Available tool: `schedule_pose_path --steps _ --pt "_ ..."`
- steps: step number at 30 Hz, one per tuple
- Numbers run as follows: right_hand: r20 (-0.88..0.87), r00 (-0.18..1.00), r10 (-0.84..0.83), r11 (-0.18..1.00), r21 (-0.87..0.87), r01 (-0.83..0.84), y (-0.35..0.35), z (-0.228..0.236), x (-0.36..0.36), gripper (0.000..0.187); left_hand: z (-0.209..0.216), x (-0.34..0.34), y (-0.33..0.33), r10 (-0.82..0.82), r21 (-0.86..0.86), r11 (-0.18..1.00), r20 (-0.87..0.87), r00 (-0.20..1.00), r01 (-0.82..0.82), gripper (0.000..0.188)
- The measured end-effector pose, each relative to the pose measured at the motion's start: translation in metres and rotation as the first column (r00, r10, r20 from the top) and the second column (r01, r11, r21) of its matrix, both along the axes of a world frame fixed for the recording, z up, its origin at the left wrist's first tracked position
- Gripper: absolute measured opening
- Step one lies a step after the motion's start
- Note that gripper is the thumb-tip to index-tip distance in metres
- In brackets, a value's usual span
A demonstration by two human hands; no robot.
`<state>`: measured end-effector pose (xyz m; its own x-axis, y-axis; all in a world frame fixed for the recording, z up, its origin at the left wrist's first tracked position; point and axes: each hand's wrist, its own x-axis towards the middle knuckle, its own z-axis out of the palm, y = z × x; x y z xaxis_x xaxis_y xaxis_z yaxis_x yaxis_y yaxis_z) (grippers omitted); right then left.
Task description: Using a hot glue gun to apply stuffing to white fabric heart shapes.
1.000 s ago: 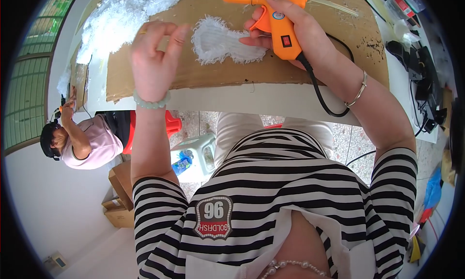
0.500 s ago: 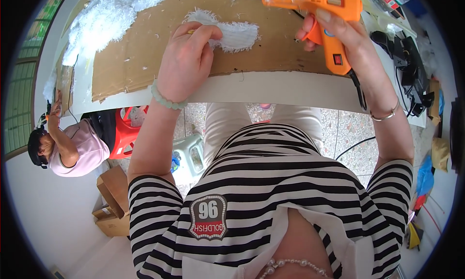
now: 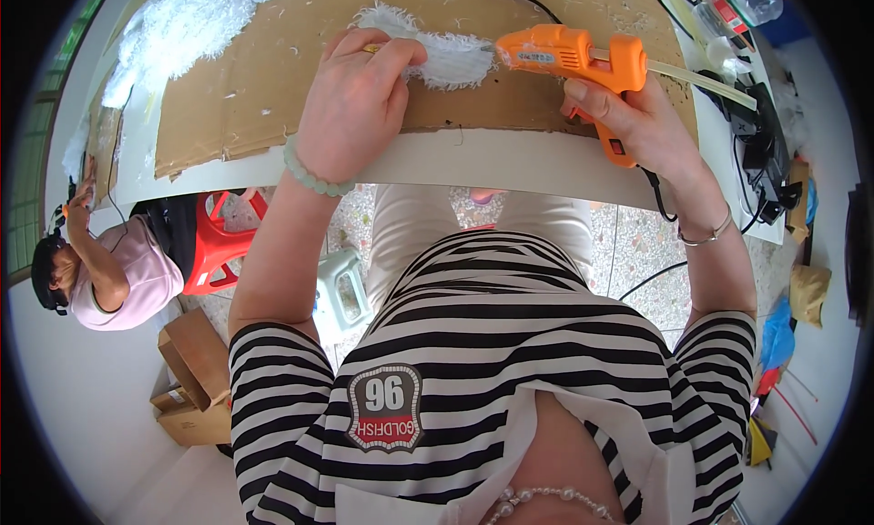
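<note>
An orange hot glue gun (image 3: 564, 50) is in my right hand (image 3: 628, 115), fingers wrapped round its grip. A pale glue stick (image 3: 696, 83) sticks out of its back end. The nozzle points left, at the right end of a white fringed fabric strip (image 3: 460, 61) on the cardboard; I cannot tell whether they touch. My left hand (image 3: 360, 101) is closed with its thumb and fingers pinching the strip's near edge. Its fingertips partly hide the fabric's left part.
A brown cardboard sheet (image 3: 246, 115) covers much of the white table (image 3: 510, 156). White fluffy fringe (image 3: 187, 42) is heaped at the far left. Black adapters and cords (image 3: 765, 152) lie at the right edge. Another person (image 3: 118, 261) sits at the left beside a red stool (image 3: 218, 243).
The glue gun has come down and nearer, its nozzle now at the strip's right end. My left hand stays at the strip. The whole view has shifted slightly.
</note>
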<state>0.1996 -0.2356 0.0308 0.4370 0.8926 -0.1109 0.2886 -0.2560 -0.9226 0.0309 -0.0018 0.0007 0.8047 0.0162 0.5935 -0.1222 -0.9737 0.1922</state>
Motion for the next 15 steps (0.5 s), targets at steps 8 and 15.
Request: schedule_pose_path --steps 8,15 --pt "0.034 0.999 -0.039 0.997 -0.068 0.041 0.0054 0.0022 -0.0034 0.026 -0.0026 -0.0010 0.0006 -0.005 0.011 1.000 0.030 1.000 0.005 0.026" --pt "0.023 1.000 -0.006 0.999 -0.052 0.007 0.0037 0.0019 -0.0034 0.025 -0.0037 -0.0027 0.0004 0.006 -0.004 1.000 0.034 0.999 -0.006 0.025"
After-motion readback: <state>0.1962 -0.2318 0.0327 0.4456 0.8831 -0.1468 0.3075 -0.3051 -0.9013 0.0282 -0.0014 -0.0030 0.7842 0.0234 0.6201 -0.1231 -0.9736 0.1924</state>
